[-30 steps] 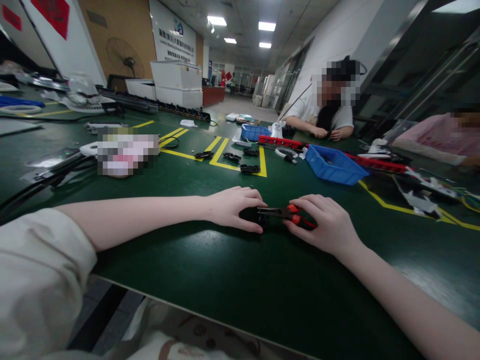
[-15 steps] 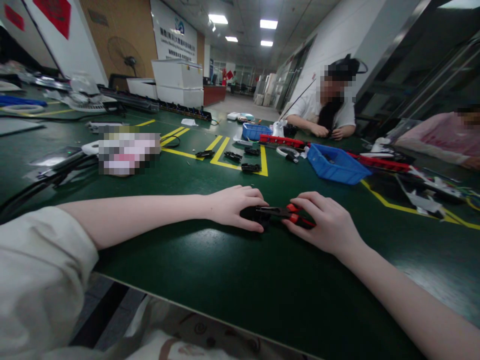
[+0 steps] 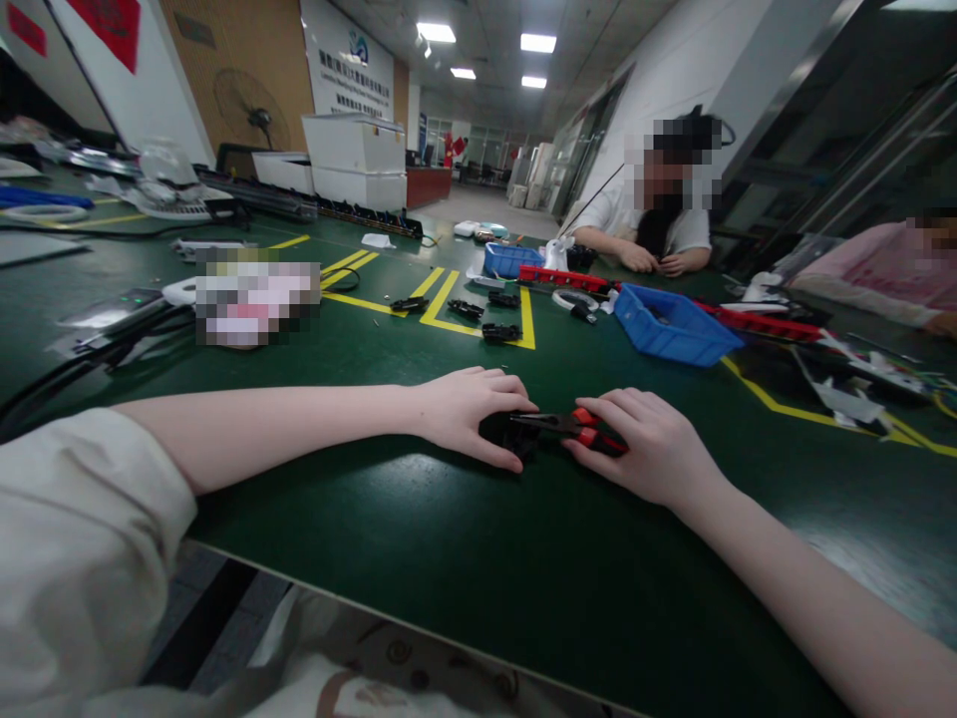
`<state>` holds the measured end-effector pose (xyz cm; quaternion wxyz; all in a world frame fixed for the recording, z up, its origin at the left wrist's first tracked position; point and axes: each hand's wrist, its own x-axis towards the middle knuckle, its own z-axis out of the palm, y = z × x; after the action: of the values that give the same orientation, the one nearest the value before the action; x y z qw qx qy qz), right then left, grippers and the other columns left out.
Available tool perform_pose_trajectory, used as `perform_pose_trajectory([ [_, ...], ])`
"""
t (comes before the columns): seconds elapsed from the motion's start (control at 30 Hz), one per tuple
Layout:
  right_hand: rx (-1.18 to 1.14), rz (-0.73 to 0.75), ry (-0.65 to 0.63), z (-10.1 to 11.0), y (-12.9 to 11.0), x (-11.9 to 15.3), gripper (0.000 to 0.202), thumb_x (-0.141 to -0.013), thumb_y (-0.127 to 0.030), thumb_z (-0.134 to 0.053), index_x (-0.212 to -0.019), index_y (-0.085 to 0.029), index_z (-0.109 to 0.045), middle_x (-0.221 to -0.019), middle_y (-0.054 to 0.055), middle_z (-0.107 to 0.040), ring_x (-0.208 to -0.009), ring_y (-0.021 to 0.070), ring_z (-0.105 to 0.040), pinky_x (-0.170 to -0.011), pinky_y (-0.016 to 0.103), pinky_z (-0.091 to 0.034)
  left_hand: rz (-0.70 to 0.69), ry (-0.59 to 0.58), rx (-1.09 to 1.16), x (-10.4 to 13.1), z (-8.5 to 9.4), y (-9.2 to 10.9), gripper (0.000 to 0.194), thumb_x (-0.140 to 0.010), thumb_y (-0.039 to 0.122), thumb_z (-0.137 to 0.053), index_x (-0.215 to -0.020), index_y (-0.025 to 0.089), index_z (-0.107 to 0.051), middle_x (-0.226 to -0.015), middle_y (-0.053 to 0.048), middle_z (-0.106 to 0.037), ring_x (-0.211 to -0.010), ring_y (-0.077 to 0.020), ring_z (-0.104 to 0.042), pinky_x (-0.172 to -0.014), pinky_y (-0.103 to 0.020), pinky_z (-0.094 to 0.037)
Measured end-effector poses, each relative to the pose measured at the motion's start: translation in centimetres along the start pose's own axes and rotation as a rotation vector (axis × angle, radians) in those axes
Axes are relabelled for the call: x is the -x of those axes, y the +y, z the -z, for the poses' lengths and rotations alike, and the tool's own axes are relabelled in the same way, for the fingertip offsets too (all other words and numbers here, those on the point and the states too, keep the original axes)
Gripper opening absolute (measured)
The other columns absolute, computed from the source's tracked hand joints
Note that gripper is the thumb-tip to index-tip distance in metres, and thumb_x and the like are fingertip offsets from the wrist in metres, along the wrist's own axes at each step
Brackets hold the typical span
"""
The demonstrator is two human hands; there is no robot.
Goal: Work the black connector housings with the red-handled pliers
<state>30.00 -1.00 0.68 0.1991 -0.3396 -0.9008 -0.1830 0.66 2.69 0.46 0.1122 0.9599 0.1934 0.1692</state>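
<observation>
My left hand (image 3: 478,414) is closed round a small black part (image 3: 499,429) just above the green table (image 3: 419,538). Red-handled pliers (image 3: 594,431) are held in my right hand (image 3: 650,444), with their dark jaws pointing left and lying against the black part. Whether the jaws grip it is too small to tell. Several similar black pieces, among them one black piece (image 3: 500,332), lie beyond my hands around the yellow tape lines.
A blue bin (image 3: 673,324) stands at the right, a smaller blue bin (image 3: 511,261) farther back. A pixelated pink item (image 3: 258,304) and cables lie at the left. A person (image 3: 643,219) sits across the table; another person in pink (image 3: 882,269) is at far right.
The fingers of my right hand have shifted slightly on the pliers. My left thumb has moved a little down and left, and the black part looks slightly turned.
</observation>
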Motion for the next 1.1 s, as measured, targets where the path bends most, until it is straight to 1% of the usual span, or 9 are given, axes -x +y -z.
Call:
perform_pose_trajectory([
  [0.17, 0.010, 0.013, -0.024, 0.0, 0.0, -0.2, 0.032, -0.094, -0.047, -0.062, -0.099, -0.016, -0.068, -0.090, 0.012, -0.068, -0.079, 0.0243, -0.062, -0.070, 0.039, -0.049, 0.016, 0.024, -0.021, 0.0, -0.1, 0.1, 0.069, -0.087, 0.065, -0.072, -0.137, 0.018, -0.063, -0.134, -0.013, -0.066, -0.119, -0.0281, -0.065, -0.102, -0.039, -0.049],
  [0.33, -0.008, -0.022, -0.043, 0.1, -0.1, -0.2, 0.032, -0.095, -0.049, -0.060, -0.097, -0.018, -0.065, -0.089, 0.011, -0.066, -0.078, 0.0235, -0.061, -0.068, 0.037, -0.049, 0.028, 0.052, -0.088, 0.1, -0.3, 0.3, 0.071, -0.090, 0.066, -0.067, -0.142, 0.019, -0.061, -0.137, -0.013, -0.066, -0.116, -0.0277, -0.068, -0.099, -0.038, -0.052],
  [0.47, -0.043, -0.066, -0.069, 0.1, -0.1, -0.2, 0.033, -0.095, -0.052, -0.059, -0.097, -0.019, -0.063, -0.089, 0.010, -0.066, -0.078, 0.0237, -0.061, -0.068, 0.037, -0.049, 0.037, 0.034, -0.142, 0.2, -0.3, 0.5, 0.072, -0.094, 0.066, -0.063, -0.149, 0.020, -0.056, -0.141, -0.014, -0.064, -0.116, -0.0285, -0.068, -0.098, -0.039, -0.053],
  [0.67, -0.091, -0.133, -0.123, 0.1, -0.1, -0.3, 0.035, -0.094, -0.055, -0.059, -0.098, -0.021, -0.064, -0.092, 0.010, -0.068, -0.080, 0.0245, -0.063, -0.069, 0.038, -0.049, 0.026, 0.003, -0.151, 0.0, -0.2, 0.5, 0.072, -0.097, 0.061, -0.060, -0.154, 0.017, -0.051, -0.144, -0.016, -0.063, -0.122, -0.0287, -0.064, -0.103, -0.040, -0.051],
  [0.73, -0.114, -0.147, -0.141, 0.1, 0.0, -0.4, 0.037, -0.094, -0.057, -0.059, -0.101, -0.021, -0.065, -0.096, 0.011, -0.069, -0.083, 0.0251, -0.064, -0.071, 0.039, -0.051, 0.025, 0.004, -0.141, 0.0, -0.2, 0.4, 0.071, -0.097, 0.061, -0.062, -0.154, 0.018, -0.052, -0.144, -0.016, -0.062, -0.122, -0.0287, -0.064, -0.103, -0.040, -0.051],
  [0.83, -0.175, -0.174, -0.176, -0.1, 0.2, -0.5, 0.041, -0.095, -0.059, -0.057, -0.111, -0.022, -0.066, -0.108, 0.012, -0.070, -0.092, 0.0265, -0.067, -0.078, 0.042, -0.054, 0.029, 0.011, -0.111, 0.0, -0.2, 0.4, 0.071, -0.095, 0.060, -0.065, -0.152, 0.019, -0.054, -0.142, -0.015, -0.062, -0.123, -0.0286, -0.063, -0.102, -0.040, -0.050],
  [0.93, -0.224, -0.188, -0.195, -0.1, 0.8, -0.3, 0.046, -0.094, -0.060, -0.059, -0.121, -0.023, -0.065, -0.120, 0.014, -0.070, -0.105, 0.0298, -0.067, -0.087, 0.048, -0.055, 0.034, 0.014, -0.082, 0.0, -0.2, 0.3, 0.069, -0.094, 0.060, -0.066, -0.150, 0.021, -0.056, -0.142, -0.014, -0.062, -0.123, -0.0287, -0.063, -0.103, -0.040, -0.050],
  [1.03, -0.245, -0.186, -0.223, 0.1, 1.9, 0.5, 0.059, -0.088, -0.061, -0.067, -0.134, -0.025, -0.061, -0.131, 0.016, -0.067, -0.117, 0.0343, -0.066, -0.095, 0.055, -0.053, 0.039, 0.005, -0.065, 0.0, -0.1, 0.2, 0.067, -0.095, 0.059, -0.065, -0.150, 0.022, -0.056, -0.144, -0.013, -0.061, -0.124, -0.0286, -0.062, -0.104, -0.040, -0.048],
  [1.1, -0.245, -0.202, -0.256, 0.3, 2.6, 1.2, 0.070, -0.084, -0.064, -0.070, -0.141, -0.026, -0.058, -0.134, 0.016, -0.067, -0.119, 0.0356, -0.066, -0.097, 0.057, -0.053, 0.039, 0.004, -0.054, 0.1, -0.2, 0.2, 0.066, -0.095, 0.058, -0.065, -0.150, 0.023, -0.056, -0.145, -0.013, -0.061, -0.125, -0.0285, -0.061, -0.104, -0.040, -0.048],
])
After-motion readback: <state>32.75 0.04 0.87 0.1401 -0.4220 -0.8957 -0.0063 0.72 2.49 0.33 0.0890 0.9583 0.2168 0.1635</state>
